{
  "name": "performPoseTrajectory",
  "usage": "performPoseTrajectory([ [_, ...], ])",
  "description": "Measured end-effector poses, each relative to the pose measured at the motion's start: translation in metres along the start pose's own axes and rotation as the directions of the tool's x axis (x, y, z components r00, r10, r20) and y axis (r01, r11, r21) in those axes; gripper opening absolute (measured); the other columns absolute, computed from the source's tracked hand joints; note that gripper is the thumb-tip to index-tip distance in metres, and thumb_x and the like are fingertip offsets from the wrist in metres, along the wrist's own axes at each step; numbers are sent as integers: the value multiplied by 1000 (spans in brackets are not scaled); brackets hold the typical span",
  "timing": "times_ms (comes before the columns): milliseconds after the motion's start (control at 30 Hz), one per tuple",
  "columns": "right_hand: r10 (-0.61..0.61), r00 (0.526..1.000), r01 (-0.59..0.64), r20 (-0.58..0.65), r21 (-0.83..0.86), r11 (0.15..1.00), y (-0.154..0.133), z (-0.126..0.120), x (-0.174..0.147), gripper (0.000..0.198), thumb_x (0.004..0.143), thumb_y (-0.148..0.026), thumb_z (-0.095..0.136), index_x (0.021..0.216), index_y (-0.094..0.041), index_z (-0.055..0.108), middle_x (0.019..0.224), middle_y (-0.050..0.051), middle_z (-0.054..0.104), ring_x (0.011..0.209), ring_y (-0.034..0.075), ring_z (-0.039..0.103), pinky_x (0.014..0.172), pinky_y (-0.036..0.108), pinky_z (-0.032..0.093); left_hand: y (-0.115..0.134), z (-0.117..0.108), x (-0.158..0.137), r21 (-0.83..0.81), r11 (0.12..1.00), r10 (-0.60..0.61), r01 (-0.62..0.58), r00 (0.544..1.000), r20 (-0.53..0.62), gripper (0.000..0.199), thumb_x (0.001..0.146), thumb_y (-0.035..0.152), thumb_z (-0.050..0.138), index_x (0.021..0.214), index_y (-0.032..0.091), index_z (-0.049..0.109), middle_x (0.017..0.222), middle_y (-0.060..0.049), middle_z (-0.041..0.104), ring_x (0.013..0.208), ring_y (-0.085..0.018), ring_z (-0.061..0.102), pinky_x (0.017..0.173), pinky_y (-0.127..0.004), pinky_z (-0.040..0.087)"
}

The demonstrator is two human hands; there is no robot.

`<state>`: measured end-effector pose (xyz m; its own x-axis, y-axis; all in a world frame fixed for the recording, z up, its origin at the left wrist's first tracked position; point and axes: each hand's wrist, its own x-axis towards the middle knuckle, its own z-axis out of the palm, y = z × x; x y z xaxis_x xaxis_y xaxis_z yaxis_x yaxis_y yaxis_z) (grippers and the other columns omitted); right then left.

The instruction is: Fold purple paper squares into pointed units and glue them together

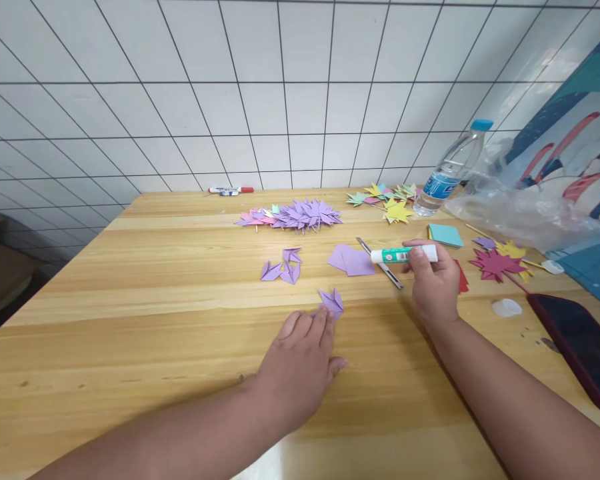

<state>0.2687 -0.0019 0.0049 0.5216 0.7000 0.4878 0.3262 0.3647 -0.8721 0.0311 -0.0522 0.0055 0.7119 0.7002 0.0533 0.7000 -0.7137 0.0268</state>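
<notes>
My left hand (303, 360) lies palm down on the table, its fingertips over the lower part of a folded purple paper piece (333, 303). The fingers are stretched out, the thumb apart from them. Raised above the table, my right hand (434, 283) is closed round a glue stick (403, 255) with a green and white label, held level and pointing left. Below it lie purple paper squares (357, 261) and a slim utility knife (393, 275). Three more folded purple pieces (290, 272) sit together beyond my left hand.
Piles of purple paper leaves (307, 215) and yellow-green leaves (396, 211) lie near the tiled wall. At right are a water bottle (443, 177), teal paper (445, 235), a dark red leaf (497, 265), a white cap (507, 307) and a phone (577, 340). Markers (231, 191) lie at the back.
</notes>
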Motion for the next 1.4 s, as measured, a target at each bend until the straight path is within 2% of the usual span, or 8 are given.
performPoseTrajectory([
  [167,3,996,-1,87,-29,1000,-4,-2,-5,24,80,-40,56,73,-18,60,61,-1,52,48,10,44,42,22,36,6,2,-5,-12,997,77,-77,997,-16,53,91,44,27,134,16,39,131,-6,49,104,-24,45,98,-39,23],
  [333,-59,965,93,256,-125,988,-13,-1,-14,23,81,-37,54,70,-17,59,58,-1,53,48,10,45,44,21,36,6,1,-5,-41,996,80,-81,997,-15,58,91,45,27,140,16,26,127,-8,50,103,-24,44,98,-40,23],
  [500,-116,896,260,430,-295,919,-27,5,-25,19,77,-32,59,66,-17,59,49,-3,54,41,8,42,42,20,33,4,1,0,-72,994,87,-86,996,14,57,90,47,26,139,17,29,127,-7,49,102,-23,44,100,-40,22],
  [700,-225,806,466,547,-353,811,-33,11,-30,22,77,-32,59,61,-17,58,47,-4,54,41,7,44,45,19,33,5,2,0,-88,992,87,-86,996,5,56,90,48,27,139,20,28,122,-7,49,102,-23,44,103,-43,18],
  [867,-235,723,563,650,-358,745,-27,13,-30,24,77,-37,56,63,-18,60,51,-2,58,47,10,51,49,21,33,4,0,1,-116,988,107,-106,994,1,52,89,50,28,134,25,35,121,-7,48,104,-24,44,104,-46,18],
  [1000,-224,680,593,698,-345,727,-24,16,-31,25,78,-38,54,63,-19,59,53,-1,59,50,11,53,51,22,34,4,-1,3,-141,986,88,-88,996,-3,52,88,50,31,134,26,35,115,-7,51,101,-23,45,104,-46,20],
  [1233,-222,664,605,714,-339,721,-22,18,-31,27,79,-39,53,62,-19,58,54,0,60,51,11,53,52,22,34,5,-2,6,-190,980,58,-56,998,4,49,87,48,35,130,25,39,110,-6,53,99,-22,45,105,-47,19],
  [1400,-247,676,628,695,-366,687,-21,20,-33,27,78,-41,56,61,-19,58,53,-1,59,51,11,53,52,23,32,6,-3,7,-208,976,62,-58,998,13,47,88,47,34,130,26,40,111,-6,52,99,-22,44,106,-49,16],
])
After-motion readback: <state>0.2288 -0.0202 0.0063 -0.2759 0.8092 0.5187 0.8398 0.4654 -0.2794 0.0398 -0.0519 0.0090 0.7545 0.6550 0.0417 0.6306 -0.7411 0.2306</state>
